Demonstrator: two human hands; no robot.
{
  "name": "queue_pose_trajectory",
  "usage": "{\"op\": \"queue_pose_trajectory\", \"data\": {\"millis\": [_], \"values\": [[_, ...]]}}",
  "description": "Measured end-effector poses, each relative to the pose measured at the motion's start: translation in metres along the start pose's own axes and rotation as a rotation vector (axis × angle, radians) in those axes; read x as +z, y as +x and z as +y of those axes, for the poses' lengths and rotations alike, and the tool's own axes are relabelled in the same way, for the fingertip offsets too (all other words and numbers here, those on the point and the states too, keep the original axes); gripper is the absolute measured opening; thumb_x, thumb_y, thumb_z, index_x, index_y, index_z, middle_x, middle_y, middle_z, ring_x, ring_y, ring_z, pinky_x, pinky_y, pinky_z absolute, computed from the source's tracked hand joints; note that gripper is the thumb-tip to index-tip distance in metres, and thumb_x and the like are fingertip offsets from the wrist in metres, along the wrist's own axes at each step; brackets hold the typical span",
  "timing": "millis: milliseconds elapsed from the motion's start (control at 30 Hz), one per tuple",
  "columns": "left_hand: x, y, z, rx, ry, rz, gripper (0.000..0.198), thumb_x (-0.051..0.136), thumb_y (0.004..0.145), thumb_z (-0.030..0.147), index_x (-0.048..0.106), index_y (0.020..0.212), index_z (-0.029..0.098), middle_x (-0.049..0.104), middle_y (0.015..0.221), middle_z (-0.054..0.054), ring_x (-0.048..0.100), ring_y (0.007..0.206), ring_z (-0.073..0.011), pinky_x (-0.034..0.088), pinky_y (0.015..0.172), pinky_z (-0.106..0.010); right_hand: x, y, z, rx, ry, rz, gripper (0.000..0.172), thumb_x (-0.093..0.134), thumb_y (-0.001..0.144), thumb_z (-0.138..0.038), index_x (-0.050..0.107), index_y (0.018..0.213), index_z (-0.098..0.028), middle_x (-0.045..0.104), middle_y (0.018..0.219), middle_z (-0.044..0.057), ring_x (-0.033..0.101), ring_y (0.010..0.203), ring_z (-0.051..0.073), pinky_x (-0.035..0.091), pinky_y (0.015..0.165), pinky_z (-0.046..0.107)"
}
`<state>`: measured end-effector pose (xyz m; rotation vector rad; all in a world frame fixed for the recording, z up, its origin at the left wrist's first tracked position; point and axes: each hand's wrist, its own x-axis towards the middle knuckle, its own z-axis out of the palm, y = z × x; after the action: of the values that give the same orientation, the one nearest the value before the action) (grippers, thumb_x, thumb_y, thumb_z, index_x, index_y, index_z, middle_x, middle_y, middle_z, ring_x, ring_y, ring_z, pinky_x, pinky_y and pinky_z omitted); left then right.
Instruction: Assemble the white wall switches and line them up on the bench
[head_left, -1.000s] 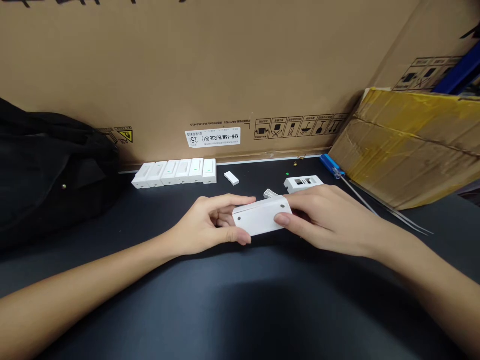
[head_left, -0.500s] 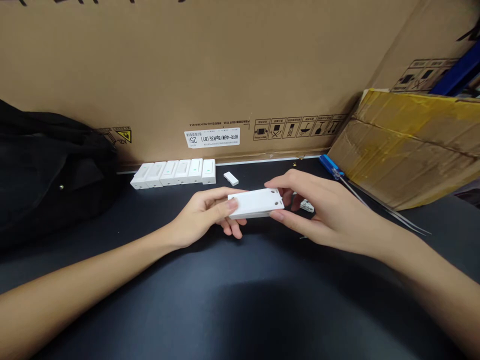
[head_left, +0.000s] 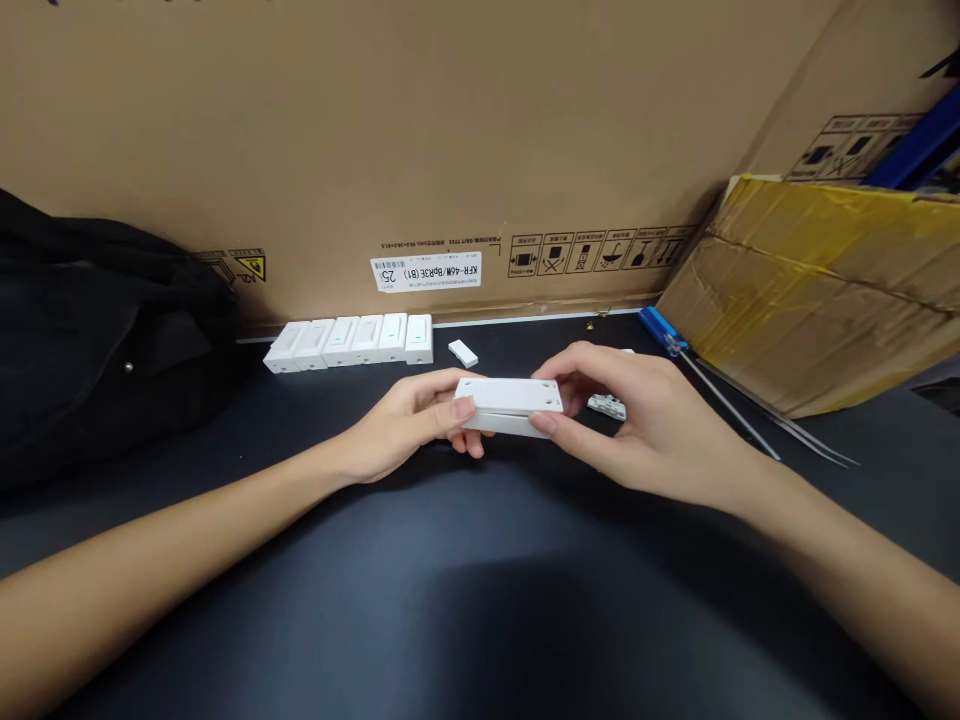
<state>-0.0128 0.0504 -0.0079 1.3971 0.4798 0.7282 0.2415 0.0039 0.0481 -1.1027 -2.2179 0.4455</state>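
A white rectangular plastic casing [head_left: 510, 397], with small holes near its corners and a seam along its long side, is held level between my hands. My left hand [head_left: 409, 425] grips its left end, with the thumb on top. My right hand [head_left: 619, 415] holds its right end, with the fingers curled over the top and the thumb along the front edge. Just behind my right hand lies a small white part with metal contacts [head_left: 606, 405], partly hidden by my fingers.
Several white switch-like units [head_left: 349, 342] stand in a row against a cardboard carton [head_left: 300, 150], with a small white piece [head_left: 463, 353] next to them. A black bag [head_left: 97, 340] lies left; a blue-handled screwdriver [head_left: 660, 328] and taped cardboard [head_left: 817, 290] lie right.
The casing has turned from a tilted pose to a level one and has moved slightly up and left. My right hand has shifted its grip, and the white part behind it is now visible.
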Motion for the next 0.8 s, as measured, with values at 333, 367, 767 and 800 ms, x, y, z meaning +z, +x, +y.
{"op": "queue_pose_trajectory", "data": {"millis": [333, 367, 767, 800], "values": [[-0.003, -0.002, -0.008, 0.044, 0.021, 0.095, 0.046, 0.084, 0.091, 0.043, 0.074, 0.127, 0.017, 0.077, 0.116, -0.011, 0.074, 0.102, -0.0203, 0.063, 0.085, -0.027, -0.001, -0.001, 0.007, -0.202, -0.074, 0.078, 0.015, 0.065, 0.098, -0.027, 0.071, 0.106, -0.015, 0.066, 0.090, 0.007, 0.061, 0.079, 0.018, 0.051, 0.072, 0.032], [-0.003, -0.003, -0.009, 0.049, 0.008, 0.105, 0.048, 0.084, 0.091, 0.040, 0.071, 0.132, 0.019, 0.077, 0.115, -0.010, 0.075, 0.102, -0.0201, 0.063, 0.086, -0.027, 0.000, -0.001, 0.006, -0.200, -0.077, 0.086, 0.015, 0.065, 0.097, -0.026, 0.071, 0.105, -0.015, 0.066, 0.089, 0.006, 0.062, 0.079, 0.018, 0.051, 0.071, 0.032], [-0.002, -0.004, -0.009, 0.052, -0.048, 0.129, 0.033, 0.076, 0.098, 0.046, 0.076, 0.113, 0.017, 0.082, 0.098, -0.007, 0.083, 0.082, -0.0169, 0.065, 0.072, -0.016, -0.001, -0.002, 0.010, -0.232, -0.086, -0.038, 0.026, 0.054, 0.108, -0.030, 0.076, 0.107, -0.016, 0.072, 0.096, 0.007, 0.066, 0.084, 0.016, 0.049, 0.076, 0.030], [-0.002, -0.004, -0.008, 0.041, -0.053, 0.138, 0.034, 0.077, 0.097, 0.047, 0.075, 0.112, 0.017, 0.082, 0.096, -0.006, 0.083, 0.081, -0.0172, 0.065, 0.069, -0.016, -0.001, -0.002, 0.011, -0.238, -0.098, -0.076, 0.028, 0.053, 0.108, -0.031, 0.076, 0.110, -0.016, 0.072, 0.099, 0.008, 0.066, 0.087, 0.017, 0.049, 0.078, 0.031]]}}
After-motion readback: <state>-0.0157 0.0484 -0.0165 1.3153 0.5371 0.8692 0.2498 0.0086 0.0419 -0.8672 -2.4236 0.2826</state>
